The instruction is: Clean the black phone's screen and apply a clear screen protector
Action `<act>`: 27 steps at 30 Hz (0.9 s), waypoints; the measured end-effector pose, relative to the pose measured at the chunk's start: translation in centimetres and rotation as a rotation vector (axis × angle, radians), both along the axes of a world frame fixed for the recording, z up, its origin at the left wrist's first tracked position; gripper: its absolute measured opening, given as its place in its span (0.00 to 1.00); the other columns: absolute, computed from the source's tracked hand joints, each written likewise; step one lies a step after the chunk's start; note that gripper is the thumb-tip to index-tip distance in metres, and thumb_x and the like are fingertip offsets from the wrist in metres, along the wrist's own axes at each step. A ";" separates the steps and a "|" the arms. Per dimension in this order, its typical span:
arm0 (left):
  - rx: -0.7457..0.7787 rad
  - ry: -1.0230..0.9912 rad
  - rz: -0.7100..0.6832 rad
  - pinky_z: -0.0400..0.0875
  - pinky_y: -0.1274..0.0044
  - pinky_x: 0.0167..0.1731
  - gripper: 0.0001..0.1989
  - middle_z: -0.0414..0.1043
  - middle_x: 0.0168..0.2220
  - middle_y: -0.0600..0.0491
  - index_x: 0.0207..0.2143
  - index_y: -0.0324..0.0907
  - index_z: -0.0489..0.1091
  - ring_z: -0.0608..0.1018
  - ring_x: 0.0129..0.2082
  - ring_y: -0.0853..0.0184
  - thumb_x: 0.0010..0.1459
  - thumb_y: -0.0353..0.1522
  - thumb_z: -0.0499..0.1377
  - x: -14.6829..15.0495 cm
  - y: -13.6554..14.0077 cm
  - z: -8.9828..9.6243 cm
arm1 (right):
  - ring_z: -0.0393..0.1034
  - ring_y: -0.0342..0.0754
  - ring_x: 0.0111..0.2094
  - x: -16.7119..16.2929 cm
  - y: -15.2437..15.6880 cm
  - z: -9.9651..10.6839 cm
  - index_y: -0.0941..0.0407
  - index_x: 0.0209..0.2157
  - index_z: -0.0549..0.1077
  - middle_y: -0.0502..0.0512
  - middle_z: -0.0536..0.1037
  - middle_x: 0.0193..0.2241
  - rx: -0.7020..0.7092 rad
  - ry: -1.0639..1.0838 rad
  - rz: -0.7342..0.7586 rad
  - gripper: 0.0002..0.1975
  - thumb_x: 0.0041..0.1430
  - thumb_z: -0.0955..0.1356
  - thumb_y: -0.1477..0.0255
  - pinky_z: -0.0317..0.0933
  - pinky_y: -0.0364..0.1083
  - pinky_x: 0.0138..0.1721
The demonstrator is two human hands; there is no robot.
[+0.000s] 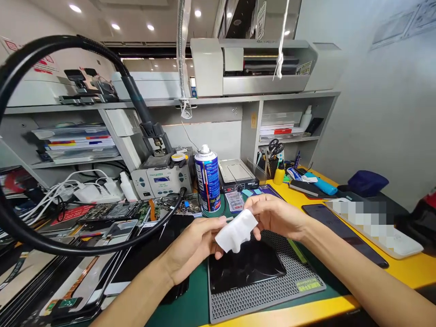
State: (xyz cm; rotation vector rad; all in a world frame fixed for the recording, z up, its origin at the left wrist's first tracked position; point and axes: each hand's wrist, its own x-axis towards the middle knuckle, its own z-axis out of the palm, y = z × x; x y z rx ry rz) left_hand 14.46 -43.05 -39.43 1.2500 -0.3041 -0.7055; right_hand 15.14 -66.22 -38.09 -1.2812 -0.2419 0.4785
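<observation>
A small white cloth or wipe (236, 231) hangs between my hands. My left hand (199, 243) is closed on its left edge, thumb on top and fingertips underneath. Its upper right corner is pinched in my right hand (274, 215). Below it, apart from both hands, a glossy black screen panel (245, 268) with light streaks lies flat on a grey textured mat (262, 295). The panel's far edge is partly hidden by the cloth and my hands.
A blue spray can (207, 181) stands just behind my hands, beside a grey soldering station (161, 179). A thick black hose (112, 249) loops across the left. Opened devices and parts crowd the left side. At right lies a dark phone-like slab (344, 234).
</observation>
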 end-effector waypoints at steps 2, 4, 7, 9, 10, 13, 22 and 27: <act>0.013 0.024 -0.007 0.59 0.78 0.25 0.18 0.66 0.29 0.52 0.31 0.37 0.72 0.66 0.29 0.69 0.64 0.43 0.59 -0.1 0.0 -0.1 | 0.71 0.45 0.24 0.0 0.0 -0.2 0.59 0.27 0.77 0.53 0.77 0.24 0.011 0.003 -0.002 0.06 0.48 0.73 0.70 0.69 0.43 0.22; 0.031 0.035 -0.005 0.55 0.79 0.23 0.18 0.63 0.28 0.53 0.31 0.37 0.71 0.63 0.27 0.71 0.65 0.44 0.59 -0.2 0.1 -0.2 | 0.70 0.44 0.23 -0.1 0.1 -0.2 0.59 0.27 0.77 0.53 0.77 0.24 0.021 0.003 -0.004 0.07 0.49 0.73 0.70 0.69 0.42 0.22; 0.056 0.022 0.011 0.53 0.80 0.23 0.18 0.61 0.29 0.54 0.33 0.37 0.72 0.61 0.28 0.72 0.64 0.44 0.60 -0.2 0.5 -0.4 | 0.71 0.44 0.22 -0.2 0.2 -0.3 0.60 0.28 0.77 0.54 0.77 0.24 0.027 0.000 -0.007 0.06 0.50 0.73 0.70 0.68 0.42 0.22; 0.074 -0.004 0.014 0.52 0.80 0.24 0.17 0.61 0.30 0.54 0.35 0.35 0.74 0.60 0.29 0.72 0.63 0.43 0.62 -0.1 0.7 -0.5 | 0.71 0.44 0.22 -0.2 0.2 -0.3 0.60 0.28 0.77 0.54 0.77 0.24 0.028 -0.002 -0.010 0.06 0.51 0.73 0.71 0.69 0.42 0.22; 0.085 -0.021 0.013 0.52 0.80 0.24 0.17 0.61 0.31 0.53 0.36 0.34 0.74 0.60 0.29 0.72 0.63 0.43 0.62 -0.1 0.7 -0.5 | 0.72 0.44 0.21 -0.2 0.2 -0.4 0.60 0.28 0.77 0.54 0.78 0.24 0.028 -0.003 -0.013 0.06 0.51 0.73 0.71 0.69 0.42 0.22; 0.119 -0.066 0.016 0.52 0.80 0.24 0.18 0.62 0.31 0.53 0.35 0.34 0.75 0.59 0.29 0.72 0.62 0.43 0.63 -0.1 0.9 -0.5 | 0.72 0.44 0.21 0.0 0.1 -0.5 0.60 0.29 0.77 0.54 0.78 0.24 0.030 -0.001 -0.018 0.06 0.51 0.72 0.72 0.69 0.42 0.22; 0.222 -0.166 0.095 0.55 0.80 0.23 0.20 0.66 0.30 0.53 0.34 0.36 0.74 0.62 0.28 0.72 0.59 0.46 0.64 -0.4 0.8 -0.1 | 0.72 0.45 0.25 -0.3 0.2 -0.6 0.59 0.29 0.77 0.52 0.75 0.25 0.031 0.030 -0.026 0.08 0.55 0.72 0.68 0.71 0.43 0.21; 0.280 -0.163 0.059 0.55 0.80 0.20 0.22 0.65 0.24 0.54 0.27 0.38 0.70 0.63 0.23 0.73 0.59 0.48 0.63 -0.5 0.8 0.1 | 0.68 0.41 0.23 -0.6 0.4 -0.7 0.60 0.28 0.76 0.50 0.73 0.23 -0.029 0.004 -0.054 0.14 0.56 0.76 0.64 0.69 0.40 0.20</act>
